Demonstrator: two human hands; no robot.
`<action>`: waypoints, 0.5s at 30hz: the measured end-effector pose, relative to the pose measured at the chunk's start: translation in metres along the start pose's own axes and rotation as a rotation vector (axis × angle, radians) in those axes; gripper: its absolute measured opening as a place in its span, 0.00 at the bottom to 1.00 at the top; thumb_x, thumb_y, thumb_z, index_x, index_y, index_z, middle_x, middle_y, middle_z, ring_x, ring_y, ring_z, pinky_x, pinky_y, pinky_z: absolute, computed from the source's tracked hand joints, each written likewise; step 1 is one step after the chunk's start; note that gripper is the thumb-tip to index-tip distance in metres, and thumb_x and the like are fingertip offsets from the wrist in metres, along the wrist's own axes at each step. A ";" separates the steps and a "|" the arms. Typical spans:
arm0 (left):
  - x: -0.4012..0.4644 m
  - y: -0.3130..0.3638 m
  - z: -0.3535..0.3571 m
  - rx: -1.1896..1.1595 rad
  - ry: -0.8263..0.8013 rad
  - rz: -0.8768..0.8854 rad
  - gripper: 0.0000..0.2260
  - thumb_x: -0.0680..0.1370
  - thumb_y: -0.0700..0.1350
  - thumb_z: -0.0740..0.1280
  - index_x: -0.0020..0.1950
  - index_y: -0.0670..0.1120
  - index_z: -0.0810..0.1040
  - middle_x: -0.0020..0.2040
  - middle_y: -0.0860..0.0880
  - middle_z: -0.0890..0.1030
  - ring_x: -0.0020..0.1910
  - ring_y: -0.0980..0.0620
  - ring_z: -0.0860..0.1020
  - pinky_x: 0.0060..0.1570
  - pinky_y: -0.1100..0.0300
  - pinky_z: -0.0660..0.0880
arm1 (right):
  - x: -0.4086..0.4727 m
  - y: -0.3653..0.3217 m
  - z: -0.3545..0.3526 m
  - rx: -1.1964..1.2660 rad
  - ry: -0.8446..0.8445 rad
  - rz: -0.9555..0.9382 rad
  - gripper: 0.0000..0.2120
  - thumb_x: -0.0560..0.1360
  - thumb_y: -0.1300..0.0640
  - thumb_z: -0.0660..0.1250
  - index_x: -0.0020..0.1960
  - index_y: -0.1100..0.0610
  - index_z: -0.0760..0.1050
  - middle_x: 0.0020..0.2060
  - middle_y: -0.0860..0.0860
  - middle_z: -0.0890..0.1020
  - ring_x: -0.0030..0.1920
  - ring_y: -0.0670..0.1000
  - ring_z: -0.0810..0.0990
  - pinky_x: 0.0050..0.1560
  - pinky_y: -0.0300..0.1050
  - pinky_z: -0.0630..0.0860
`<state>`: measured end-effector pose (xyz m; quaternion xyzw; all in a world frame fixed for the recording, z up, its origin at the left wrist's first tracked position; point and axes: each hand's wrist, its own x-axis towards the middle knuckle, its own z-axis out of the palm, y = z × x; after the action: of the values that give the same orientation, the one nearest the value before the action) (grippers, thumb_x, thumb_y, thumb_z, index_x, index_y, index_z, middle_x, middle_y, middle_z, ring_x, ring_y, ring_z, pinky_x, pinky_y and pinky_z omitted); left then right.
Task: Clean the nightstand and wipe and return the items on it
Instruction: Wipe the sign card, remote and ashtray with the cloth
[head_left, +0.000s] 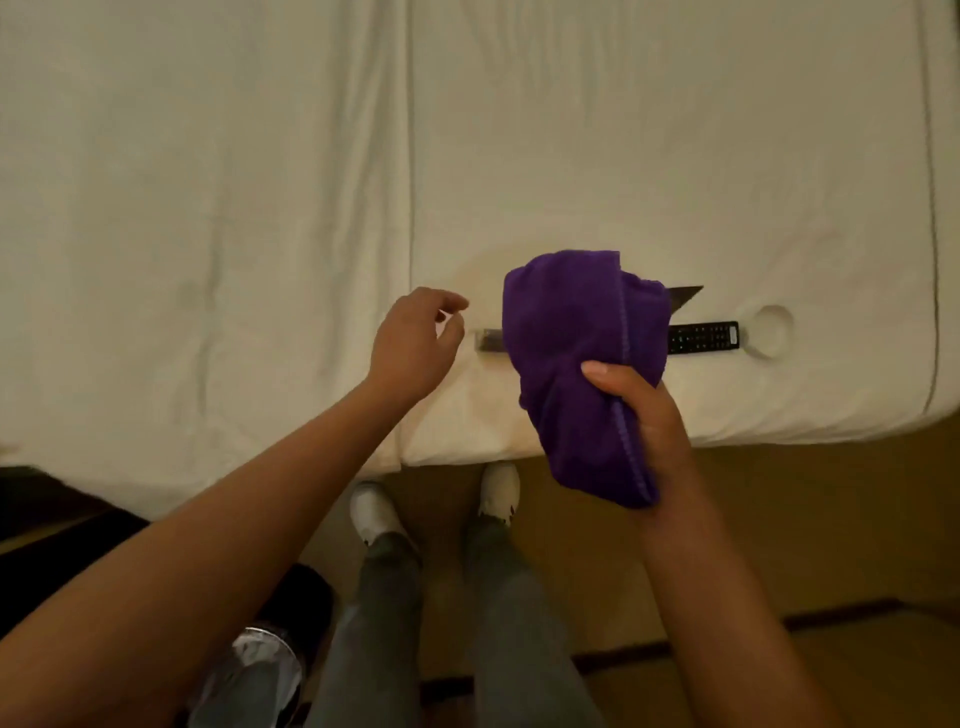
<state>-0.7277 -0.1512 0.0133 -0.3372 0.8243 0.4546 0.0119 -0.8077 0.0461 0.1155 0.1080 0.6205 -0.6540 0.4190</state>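
My right hand (644, 415) gripped the bunched purple cloth (582, 358) at mid-frame, lifted ready for wiping. My left hand (415, 343) hovered open, fingers loosely curled, beside the remotes (704, 336) parked on the bed (208, 208) right of centre, probably awaiting wiping.

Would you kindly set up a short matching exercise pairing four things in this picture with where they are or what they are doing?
Things:
1. cloth
2. remote
3. left hand
4. shoes

States:
A. on the floor by the bed
B. lying on the bed, partly hidden
C. gripped in the right hand
D. empty, fingers loosely curled above the bed

Pairs: 1-C, 2-B, 3-D, 4-A
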 end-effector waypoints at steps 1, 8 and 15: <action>0.007 0.004 0.014 0.099 -0.035 0.071 0.13 0.83 0.47 0.64 0.67 0.48 0.78 0.65 0.48 0.79 0.63 0.50 0.76 0.64 0.55 0.73 | 0.001 0.000 -0.008 0.011 0.036 0.001 0.26 0.68 0.59 0.71 0.67 0.59 0.76 0.55 0.53 0.86 0.55 0.54 0.85 0.54 0.49 0.82; 0.050 0.014 0.082 0.681 -0.199 0.384 0.18 0.80 0.54 0.67 0.65 0.45 0.78 0.59 0.43 0.80 0.58 0.43 0.75 0.56 0.50 0.72 | 0.018 0.003 -0.060 0.002 0.109 -0.009 0.22 0.68 0.58 0.73 0.61 0.56 0.79 0.52 0.51 0.87 0.53 0.53 0.86 0.49 0.46 0.82; 0.050 0.018 0.096 0.715 -0.277 0.342 0.12 0.83 0.46 0.64 0.63 0.43 0.70 0.59 0.40 0.77 0.51 0.44 0.75 0.49 0.52 0.74 | 0.013 -0.004 -0.092 -0.046 0.042 -0.035 0.18 0.68 0.59 0.74 0.59 0.54 0.80 0.52 0.52 0.87 0.53 0.54 0.86 0.48 0.44 0.83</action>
<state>-0.8040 -0.0996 -0.0460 -0.1057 0.9649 0.1765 0.1632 -0.8531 0.1234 0.0911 0.1011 0.6457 -0.6444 0.3969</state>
